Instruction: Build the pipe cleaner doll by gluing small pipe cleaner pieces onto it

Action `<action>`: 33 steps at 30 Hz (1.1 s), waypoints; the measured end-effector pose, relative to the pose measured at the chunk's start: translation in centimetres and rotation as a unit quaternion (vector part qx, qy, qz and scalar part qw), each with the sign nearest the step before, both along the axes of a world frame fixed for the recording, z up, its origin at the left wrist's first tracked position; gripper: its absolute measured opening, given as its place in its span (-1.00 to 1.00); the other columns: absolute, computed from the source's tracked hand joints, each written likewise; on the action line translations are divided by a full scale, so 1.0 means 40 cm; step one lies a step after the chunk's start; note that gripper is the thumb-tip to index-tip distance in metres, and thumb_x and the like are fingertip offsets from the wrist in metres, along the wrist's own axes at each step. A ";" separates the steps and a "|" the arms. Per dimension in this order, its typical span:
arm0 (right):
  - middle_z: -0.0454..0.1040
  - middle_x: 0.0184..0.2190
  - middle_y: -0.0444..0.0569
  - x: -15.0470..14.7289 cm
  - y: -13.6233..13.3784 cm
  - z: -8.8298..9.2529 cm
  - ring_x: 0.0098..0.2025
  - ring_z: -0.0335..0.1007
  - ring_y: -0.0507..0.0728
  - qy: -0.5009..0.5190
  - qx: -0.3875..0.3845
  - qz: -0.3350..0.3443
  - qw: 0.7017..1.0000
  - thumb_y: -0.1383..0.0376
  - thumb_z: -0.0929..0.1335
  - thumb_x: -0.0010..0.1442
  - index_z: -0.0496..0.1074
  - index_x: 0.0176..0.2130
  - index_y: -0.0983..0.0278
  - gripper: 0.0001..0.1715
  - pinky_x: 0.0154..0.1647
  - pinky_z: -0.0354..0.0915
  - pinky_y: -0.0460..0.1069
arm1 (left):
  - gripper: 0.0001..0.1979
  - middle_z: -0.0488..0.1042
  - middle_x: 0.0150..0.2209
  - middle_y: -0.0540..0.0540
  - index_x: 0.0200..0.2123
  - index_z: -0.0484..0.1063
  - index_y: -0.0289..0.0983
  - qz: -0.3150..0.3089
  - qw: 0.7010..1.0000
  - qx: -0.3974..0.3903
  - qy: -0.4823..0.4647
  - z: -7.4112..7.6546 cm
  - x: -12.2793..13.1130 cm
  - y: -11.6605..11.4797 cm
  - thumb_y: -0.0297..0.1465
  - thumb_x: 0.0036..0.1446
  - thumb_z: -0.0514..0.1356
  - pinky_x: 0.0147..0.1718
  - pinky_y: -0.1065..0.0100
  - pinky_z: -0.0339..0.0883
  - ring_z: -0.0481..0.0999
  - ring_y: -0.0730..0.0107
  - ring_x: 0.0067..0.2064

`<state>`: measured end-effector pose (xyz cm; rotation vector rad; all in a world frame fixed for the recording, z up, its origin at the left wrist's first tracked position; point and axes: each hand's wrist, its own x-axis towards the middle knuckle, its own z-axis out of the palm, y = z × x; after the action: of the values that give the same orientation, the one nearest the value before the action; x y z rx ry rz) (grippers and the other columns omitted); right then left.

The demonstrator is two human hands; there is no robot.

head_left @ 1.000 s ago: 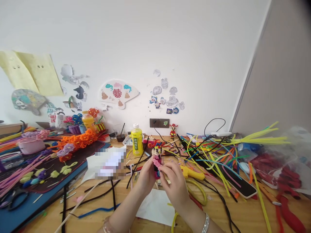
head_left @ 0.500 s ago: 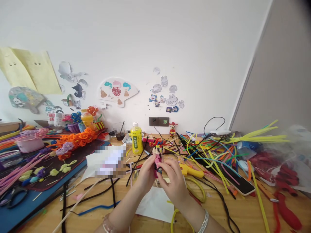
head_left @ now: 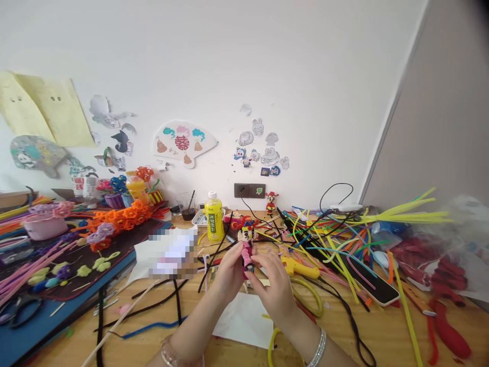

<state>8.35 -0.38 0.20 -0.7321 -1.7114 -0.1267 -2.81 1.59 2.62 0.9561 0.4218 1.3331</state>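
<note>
Between my two hands, upright above the table, is a small pipe-cleaner figurine (head_left: 248, 235) with a pale face, black features, a red, blue and yellow hat and a pink body. My left hand (head_left: 229, 270) is closed around its left side. On the other side, my right hand (head_left: 272, 275) pinches the lower body with thumb and fingers. The fingers cover part of the figurine's body. Under my hands lies a white sheet of paper (head_left: 244, 321). A yellow glue gun (head_left: 301, 268) lies just beyond my right hand.
A yellow drink bottle (head_left: 214, 219) stands behind my left hand. Another red figurine (head_left: 271, 202) is against the wall. At the right are loose pipe cleaners (head_left: 405, 209) and a phone (head_left: 372, 283). Scissors (head_left: 25, 308) and orange pipe-cleaner flowers (head_left: 122, 221) lie left.
The figurine has tilted and turned slightly in my hands, so its face and pink front show more. Both hands keep their hold, and the view has shifted a little.
</note>
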 end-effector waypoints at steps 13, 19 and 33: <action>0.46 -0.31 -0.01 -0.004 -0.006 -0.009 -0.21 0.37 0.12 -0.015 0.001 -0.001 1.000 0.40 0.26 0.17 0.33 -0.17 0.26 -0.82 -0.16 0.34 0.06 | -0.82 0.38 -0.50 -0.03 -0.50 0.41 -0.33 -0.014 1.000 0.003 -0.006 -0.004 0.005 -0.001 -0.31 0.00 0.20 -0.40 0.41 0.17 0.33 0.43 -0.45; 0.45 -0.31 0.00 -0.011 -0.003 -0.024 -0.21 0.34 0.12 -0.036 0.010 -0.009 0.999 0.42 0.27 0.16 0.32 -0.20 0.27 -0.84 -0.15 0.33 0.08 | -0.81 0.38 -0.50 -0.02 -0.47 0.42 -0.32 -0.017 1.000 -0.017 -0.009 -0.021 0.007 0.003 -0.29 0.02 0.19 -0.42 0.44 0.19 0.33 0.45 -0.46; 0.43 -0.31 0.02 -0.013 -0.010 -0.011 -0.21 0.33 0.14 -0.054 0.004 -0.017 0.998 0.41 0.24 0.18 0.31 -0.16 0.25 -0.81 -0.18 0.32 0.09 | -0.83 0.40 -0.50 0.00 -0.50 0.43 -0.32 0.008 0.999 -0.039 0.000 -0.023 0.005 0.001 -0.31 -0.03 0.22 -0.43 0.47 0.19 0.33 0.49 -0.47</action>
<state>7.82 -0.79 -0.24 -0.7601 -1.8010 -0.1999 -2.60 1.64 1.69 0.8902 0.4782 1.3221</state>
